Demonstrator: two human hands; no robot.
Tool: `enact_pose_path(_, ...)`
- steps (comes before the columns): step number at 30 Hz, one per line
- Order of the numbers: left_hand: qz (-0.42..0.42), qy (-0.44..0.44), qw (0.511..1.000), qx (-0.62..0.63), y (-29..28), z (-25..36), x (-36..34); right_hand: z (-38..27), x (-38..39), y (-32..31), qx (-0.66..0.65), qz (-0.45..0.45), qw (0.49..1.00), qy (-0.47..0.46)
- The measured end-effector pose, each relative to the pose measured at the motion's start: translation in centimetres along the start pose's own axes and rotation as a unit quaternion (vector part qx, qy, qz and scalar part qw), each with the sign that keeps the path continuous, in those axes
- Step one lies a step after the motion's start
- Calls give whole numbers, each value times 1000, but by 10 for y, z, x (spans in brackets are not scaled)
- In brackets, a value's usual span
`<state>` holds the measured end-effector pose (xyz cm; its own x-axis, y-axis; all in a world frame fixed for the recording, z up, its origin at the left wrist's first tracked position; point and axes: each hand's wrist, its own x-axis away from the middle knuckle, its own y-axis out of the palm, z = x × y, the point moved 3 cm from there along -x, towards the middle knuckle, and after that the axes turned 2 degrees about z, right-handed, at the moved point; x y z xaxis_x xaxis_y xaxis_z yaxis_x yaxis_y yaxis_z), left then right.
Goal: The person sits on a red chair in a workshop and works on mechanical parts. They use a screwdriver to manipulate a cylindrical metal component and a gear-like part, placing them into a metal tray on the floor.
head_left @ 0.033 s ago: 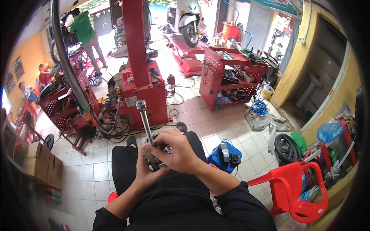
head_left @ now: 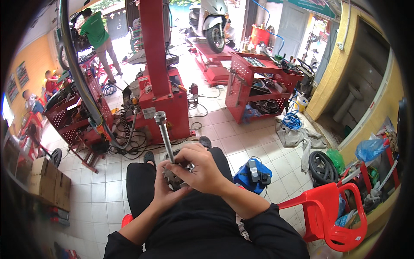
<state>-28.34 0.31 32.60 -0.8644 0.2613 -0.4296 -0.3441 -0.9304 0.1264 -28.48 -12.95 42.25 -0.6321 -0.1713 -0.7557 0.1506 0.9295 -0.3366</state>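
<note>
Above my lap I hold a metal shaft [head_left: 167, 139] with a toothed, gear-like disc [head_left: 173, 180] around its lower part. The shaft stands nearly upright, tilted slightly to the left, with a wider knob at its top end. My left hand [head_left: 162, 192] wraps the disc from the left and below, thumb along its edge. From the right, my right hand [head_left: 202, 170] curls over the disc, its thumb and fingers closed near the foot of the shaft. Fingers cover much of the disc, and whether a smaller piece is in the right fingers is hidden.
A red lift post [head_left: 156, 56] stands ahead, red tool carts [head_left: 235, 93] on both sides. To the right are a blue case [head_left: 241, 177], a red chair [head_left: 321, 207] and black tyres [head_left: 322, 167]. Cardboard boxes [head_left: 49, 185] stand left. A person in green [head_left: 95, 32] works far left.
The whole view has shifted slightly. Both hands keep the same grip on the shaft and disc.
</note>
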Motion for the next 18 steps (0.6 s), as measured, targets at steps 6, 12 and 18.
enact_pose_path(6, -20, -40, 999, 9, -5, 7, 4, 1, -2, 2, -29, -16, 998, 45)
enact_pose_path(12, -61, -253, 936, 236, -7, 0, 7, 47, 1, 16, -271, -50, 915, 296)
enact_pose_path(18, -28, -362, 858, 364, 0, 13, 1, 91, 8, 35, -366, -77, 839, 394)
